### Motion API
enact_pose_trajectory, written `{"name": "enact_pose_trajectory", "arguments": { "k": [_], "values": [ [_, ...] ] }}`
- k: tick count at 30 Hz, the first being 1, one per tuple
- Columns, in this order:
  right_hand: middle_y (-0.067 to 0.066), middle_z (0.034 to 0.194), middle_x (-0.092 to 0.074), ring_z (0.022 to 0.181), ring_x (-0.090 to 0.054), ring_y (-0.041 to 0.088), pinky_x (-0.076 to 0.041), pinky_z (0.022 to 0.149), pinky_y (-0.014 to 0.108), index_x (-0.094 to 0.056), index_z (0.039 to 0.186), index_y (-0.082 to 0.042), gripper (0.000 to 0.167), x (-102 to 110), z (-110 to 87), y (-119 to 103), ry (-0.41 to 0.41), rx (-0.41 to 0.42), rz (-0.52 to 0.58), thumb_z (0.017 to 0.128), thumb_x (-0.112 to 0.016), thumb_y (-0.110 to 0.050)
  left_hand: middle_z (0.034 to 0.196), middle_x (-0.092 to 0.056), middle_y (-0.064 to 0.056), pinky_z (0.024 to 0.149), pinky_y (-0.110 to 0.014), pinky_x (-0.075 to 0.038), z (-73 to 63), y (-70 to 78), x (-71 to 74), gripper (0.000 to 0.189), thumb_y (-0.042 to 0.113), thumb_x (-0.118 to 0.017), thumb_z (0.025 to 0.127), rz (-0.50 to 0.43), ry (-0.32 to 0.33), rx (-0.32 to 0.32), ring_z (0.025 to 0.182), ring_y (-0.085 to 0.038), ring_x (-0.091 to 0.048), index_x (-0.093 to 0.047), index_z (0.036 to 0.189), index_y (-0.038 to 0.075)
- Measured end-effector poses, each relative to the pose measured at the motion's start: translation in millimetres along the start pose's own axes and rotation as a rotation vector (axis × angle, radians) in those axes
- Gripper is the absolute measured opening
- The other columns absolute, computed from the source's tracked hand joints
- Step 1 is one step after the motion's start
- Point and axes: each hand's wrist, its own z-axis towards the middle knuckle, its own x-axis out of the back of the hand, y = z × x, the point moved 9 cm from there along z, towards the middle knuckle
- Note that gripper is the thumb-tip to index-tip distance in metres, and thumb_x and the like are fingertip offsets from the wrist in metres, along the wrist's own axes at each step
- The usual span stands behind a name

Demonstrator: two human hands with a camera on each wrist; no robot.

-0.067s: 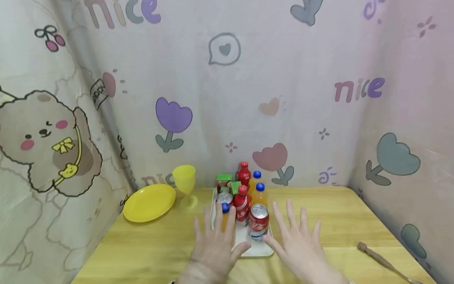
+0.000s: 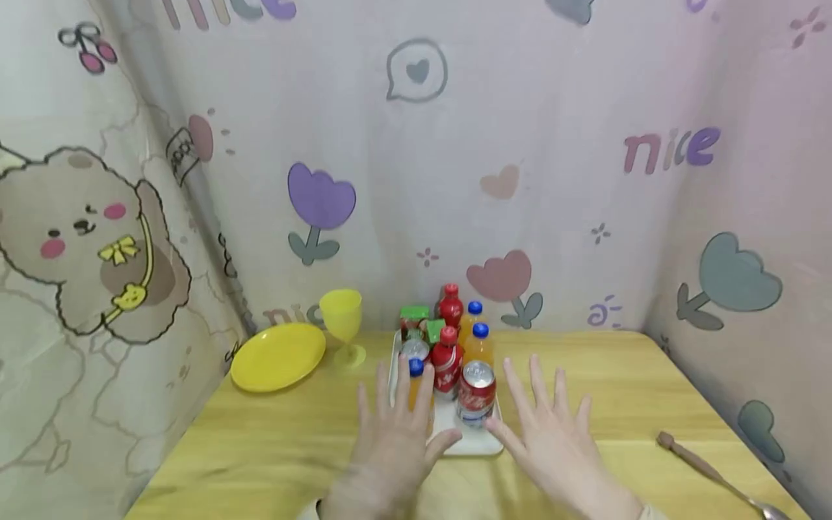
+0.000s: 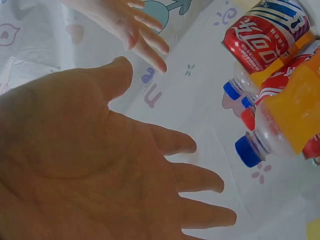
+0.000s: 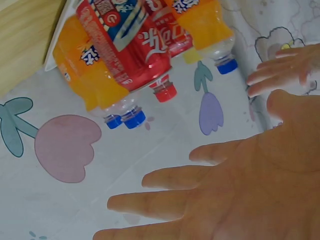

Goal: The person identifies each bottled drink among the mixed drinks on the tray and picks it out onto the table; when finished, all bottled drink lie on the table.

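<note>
Both hands are raised with fingers straight and spread, holding nothing. My left hand (image 2: 393, 440) is in front of the near left part of a white tray (image 2: 477, 442), partly hiding an orange soda bottle (image 2: 416, 393) with a blue cap. To the tray's right is my right hand (image 2: 559, 440), its thumb nearest a red soda can (image 2: 477, 393). Also on the tray stand a red-capped cola bottle (image 2: 447, 365), a second red-capped bottle (image 2: 451, 307), more orange soda bottles (image 2: 479, 352), another can (image 2: 414, 350) and green-topped boxes (image 2: 414, 323). In the left wrist view the palm (image 3: 100, 165) faces the camera.
A yellow plate (image 2: 278, 357) and a yellow goblet (image 2: 342, 318) stand at the table's back left. A brown-handled spoon (image 2: 705, 466) lies at the right on the wooden table (image 2: 260, 448). Printed curtains (image 2: 416, 180) enclose the back and sides.
The head view has tilted slightly down, so the table and its items sit a little higher in the picture. Both hands keep their spread pose.
</note>
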Motion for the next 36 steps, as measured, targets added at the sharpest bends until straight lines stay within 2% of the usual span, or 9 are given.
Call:
{"name": "enact_pose_trajectory", "arguments": {
  "k": [2,6,10,20,25,28,32,34,36],
  "values": [
    [0.025,0.174,-0.015,0.151,-0.019,0.067,-0.013,0.109,0.095,-0.014,0.171,-0.026,0.086,-6,-3.8,0,-0.031,0.001,0.015,0.103,-0.042,-0.071,0.175,-0.017,-0.021,0.126,-0.077,-0.023,-3.6,-0.3,-6.0,0.092,0.079,-0.038,0.099,-0.019,-0.019,0.000,0.160,-0.053,-0.018,-0.022,0.169,0.023],
    [0.026,0.175,-0.009,0.153,-0.011,0.068,-0.008,0.107,0.097,-0.008,0.171,-0.027,0.088,-12,-6.4,1,-0.089,0.000,0.059,0.103,-0.041,-0.072,0.175,-0.016,-0.024,0.125,-0.079,-0.023,-5.0,-1.4,-8.5,0.091,0.075,-0.040,0.101,-0.054,-0.032,-0.021,0.160,-0.056,-0.015,-0.020,0.170,0.019],
    [0.026,0.176,-0.008,0.154,-0.009,0.067,-0.008,0.107,0.097,-0.009,0.171,-0.028,0.089,-7,-2.8,3,-0.096,-0.009,0.073,0.102,-0.043,-0.072,0.174,-0.018,-0.025,0.124,-0.080,-0.024,-0.8,-3.9,-1.4,0.090,0.073,-0.043,0.101,-0.066,-0.009,-0.036,0.159,-0.057,-0.015,-0.023,0.169,0.017],
    [0.026,0.175,-0.011,0.155,-0.009,0.066,-0.009,0.110,0.095,-0.010,0.171,-0.026,0.089,-5,4.6,8,-0.094,-0.024,0.078,0.102,-0.042,-0.073,0.173,-0.022,-0.024,0.124,-0.078,-0.026,0.5,-8.2,-3.7,0.090,0.072,-0.047,0.100,-0.061,0.013,-0.020,0.158,-0.057,-0.019,-0.024,0.168,0.018],
    [0.025,0.176,-0.010,0.155,-0.009,0.066,-0.010,0.110,0.095,-0.010,0.171,-0.024,0.090,-9,8.2,12,-0.095,-0.033,0.067,0.102,-0.045,-0.071,0.174,-0.020,-0.023,0.126,-0.078,-0.024,1.8,-12.2,-4.9,0.094,0.070,-0.054,0.098,-0.098,-0.009,-0.013,0.158,-0.057,-0.019,-0.022,0.169,0.017],
    [0.023,0.176,-0.011,0.155,-0.011,0.065,-0.011,0.111,0.094,-0.009,0.171,-0.023,0.091,-11,14.1,17,-0.088,-0.037,0.065,0.102,-0.044,-0.071,0.176,-0.014,-0.021,0.128,-0.075,-0.022,3.1,-19.4,-5.0,0.097,0.062,-0.065,0.096,-0.170,-0.023,-0.013,0.160,-0.054,-0.015,-0.020,0.169,0.017],
    [0.025,0.175,-0.014,0.154,-0.017,0.063,-0.016,0.115,0.091,-0.006,0.171,-0.020,0.094,-14,29.9,30,-0.074,-0.040,0.097,0.102,-0.044,-0.071,0.176,-0.012,-0.023,0.130,-0.071,-0.022,8.5,-36.8,-1.3,0.105,0.040,-0.080,0.092,-0.265,-0.009,-0.021,0.160,-0.054,-0.015,-0.016,0.170,0.012],
    [0.026,0.174,-0.016,0.154,-0.021,0.061,-0.020,0.118,0.087,-0.004,0.171,-0.018,0.093,-17,40.7,36,-0.065,-0.026,0.147,0.104,-0.048,-0.066,0.173,-0.020,-0.027,0.129,-0.069,-0.027,15.3,-50.1,-0.1,0.106,0.031,-0.084,0.090,-0.271,0.016,-0.016,0.157,-0.055,-0.024,-0.016,0.168,0.007],
    [0.027,0.173,-0.018,0.154,-0.025,0.059,-0.026,0.119,0.083,-0.005,0.171,-0.017,0.090,-22,51.8,41,-0.058,-0.002,0.200,0.106,-0.053,-0.057,0.168,-0.030,-0.030,0.126,-0.067,-0.036,24.0,-65.7,-3.0,0.103,0.026,-0.083,0.091,-0.284,0.020,0.019,0.151,-0.055,-0.034,-0.017,0.168,0.004]
  ]
}}
